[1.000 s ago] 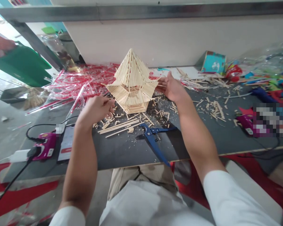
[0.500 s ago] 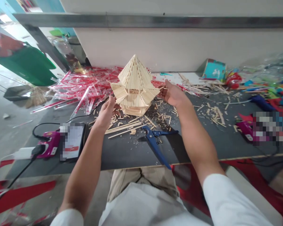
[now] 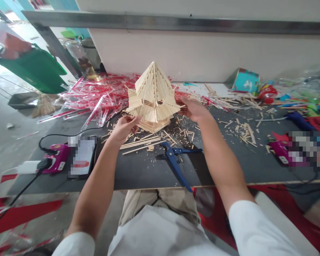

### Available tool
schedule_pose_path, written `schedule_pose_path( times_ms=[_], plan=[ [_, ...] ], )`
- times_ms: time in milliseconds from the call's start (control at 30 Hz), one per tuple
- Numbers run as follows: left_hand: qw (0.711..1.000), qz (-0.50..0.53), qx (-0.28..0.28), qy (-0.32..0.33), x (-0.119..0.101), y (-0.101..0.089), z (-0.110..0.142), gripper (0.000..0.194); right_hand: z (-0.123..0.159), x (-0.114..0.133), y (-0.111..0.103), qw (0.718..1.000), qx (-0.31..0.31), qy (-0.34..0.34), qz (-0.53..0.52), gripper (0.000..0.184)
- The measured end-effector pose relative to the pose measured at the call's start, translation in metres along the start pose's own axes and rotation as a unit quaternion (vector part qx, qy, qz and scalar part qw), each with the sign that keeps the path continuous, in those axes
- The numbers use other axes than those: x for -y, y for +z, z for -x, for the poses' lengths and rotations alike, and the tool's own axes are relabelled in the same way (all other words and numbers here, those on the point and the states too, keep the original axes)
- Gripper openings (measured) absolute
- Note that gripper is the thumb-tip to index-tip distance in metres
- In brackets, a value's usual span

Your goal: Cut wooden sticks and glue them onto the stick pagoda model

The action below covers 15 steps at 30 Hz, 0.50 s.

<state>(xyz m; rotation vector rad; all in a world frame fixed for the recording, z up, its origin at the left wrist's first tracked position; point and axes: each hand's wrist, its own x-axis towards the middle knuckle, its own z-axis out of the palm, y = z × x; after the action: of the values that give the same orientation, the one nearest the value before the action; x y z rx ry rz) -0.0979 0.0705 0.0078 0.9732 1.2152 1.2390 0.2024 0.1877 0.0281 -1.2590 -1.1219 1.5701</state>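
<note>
A small pagoda model [image 3: 153, 96] built of pale wooden sticks stands tilted on the dark table [image 3: 229, 163], near its middle. My left hand [image 3: 126, 127] grips the lower left eave with curled fingers. On the other side my right hand [image 3: 193, 108] holds the right eave, thumb on top. Loose long sticks [image 3: 138, 143] and short offcuts lie just in front of the model. Blue-handled cutters [image 3: 176, 160] rest on the table between my forearms.
A heap of red and clear plastic wrappers [image 3: 96, 94] covers the back left. A purple glue gun [image 3: 56, 161] with a black cord and a phone [image 3: 81, 156] lie at the left. Stick scraps [image 3: 245, 129], a teal box [image 3: 245, 81] and colourful clutter fill the right.
My left hand has come up from the table and taken hold of the model's left eave. Both hands have tipped and turned the model a little.
</note>
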Motion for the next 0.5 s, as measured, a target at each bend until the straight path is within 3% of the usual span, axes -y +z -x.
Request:
schedule_pose_path(
  times_ms=[67,167,367,500],
  plan=[
    [0.999,-0.031,0.041,-0.017,-0.002,-0.001,0.003,0.054,-0.002,-0.003,0.006,1.0,0.007,0.0,-0.015,0.02],
    [0.998,-0.029,0.059,0.006,0.0,0.0,0.004,0.054,-0.004,-0.007,0.012,0.998,0.021,0.011,-0.054,0.014],
    [0.995,0.006,0.03,0.091,0.018,0.001,-0.008,0.044,-0.005,-0.014,0.016,0.995,0.039,0.038,-0.082,0.006],
    [0.987,0.042,-0.005,0.158,0.025,-0.005,-0.02,0.04,0.0,-0.014,0.018,0.993,0.087,0.045,-0.069,0.013]
  ],
)
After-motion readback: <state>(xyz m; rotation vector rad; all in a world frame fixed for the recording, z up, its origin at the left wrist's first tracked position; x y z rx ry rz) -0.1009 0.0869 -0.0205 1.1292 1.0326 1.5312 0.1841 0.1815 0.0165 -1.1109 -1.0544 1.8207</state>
